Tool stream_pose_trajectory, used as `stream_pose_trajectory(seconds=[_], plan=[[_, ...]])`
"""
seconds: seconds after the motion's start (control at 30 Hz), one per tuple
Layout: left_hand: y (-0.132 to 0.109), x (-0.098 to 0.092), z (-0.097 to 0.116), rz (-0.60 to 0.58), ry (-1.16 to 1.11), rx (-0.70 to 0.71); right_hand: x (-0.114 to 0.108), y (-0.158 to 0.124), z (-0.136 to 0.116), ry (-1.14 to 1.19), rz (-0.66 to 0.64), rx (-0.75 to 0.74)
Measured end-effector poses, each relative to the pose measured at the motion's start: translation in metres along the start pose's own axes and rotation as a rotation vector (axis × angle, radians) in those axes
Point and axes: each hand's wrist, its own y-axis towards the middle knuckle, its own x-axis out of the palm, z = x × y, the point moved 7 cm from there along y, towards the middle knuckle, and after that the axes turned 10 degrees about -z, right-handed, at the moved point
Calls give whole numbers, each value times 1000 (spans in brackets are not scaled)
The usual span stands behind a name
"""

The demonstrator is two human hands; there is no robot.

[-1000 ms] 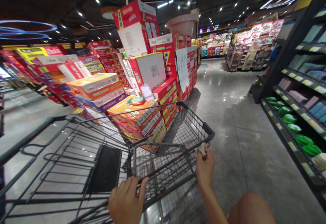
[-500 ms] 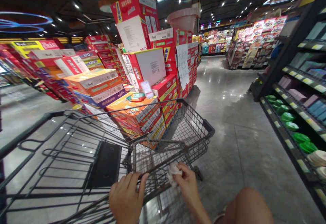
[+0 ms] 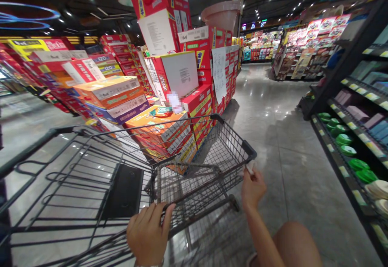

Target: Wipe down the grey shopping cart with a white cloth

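A dark wire shopping cart (image 3: pixel 194 184) stretches across the lower left and middle. My left hand (image 3: pixel 149 232) is wrapped round its near top rail, fingers over the bar. Out at the cart's far right corner, my right hand (image 3: pixel 254 186) pinches a crumpled white cloth or tissue (image 3: pixel 250 166) close to the rim; whether the cloth touches the wire is hard to tell. A black panel (image 3: pixel 123 191) is set in the cart's left part, and its basket on the right shows bare mesh.
Stacked red and orange cartons (image 3: pixel 163 127) stand just beyond the cart. Shelves (image 3: pixel 342 153) with green items line the right side. A display stand (image 3: pixel 306 52) is farther back. My bent knee (image 3: pixel 298 244) shows at the bottom right.
My right hand has moved right and forward with the white cloth, from the near side rail to the cart's far corner. My left hand stays on the rail.
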Motion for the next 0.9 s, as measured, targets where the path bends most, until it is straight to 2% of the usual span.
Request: stream_pose_trajectory(seconds=[0.13, 0.27, 0.43, 0.67, 0.9], plan=[[1, 0, -1, -11, 1, 6, 14, -27, -11, 29, -18, -53], [3, -1, 0, -21, -4, -11, 21, -40, -11, 63, -12, -25], [4, -1, 4, -18, -14, -25, 36, -68, -14, 138, -105, -12], [8, 0, 12, -56, -28, -65, 56, -124, -46, 142, -220, -72], [13, -1, 22, -67, -3, -90, 69, -156, -61, 145, -348, -129]])
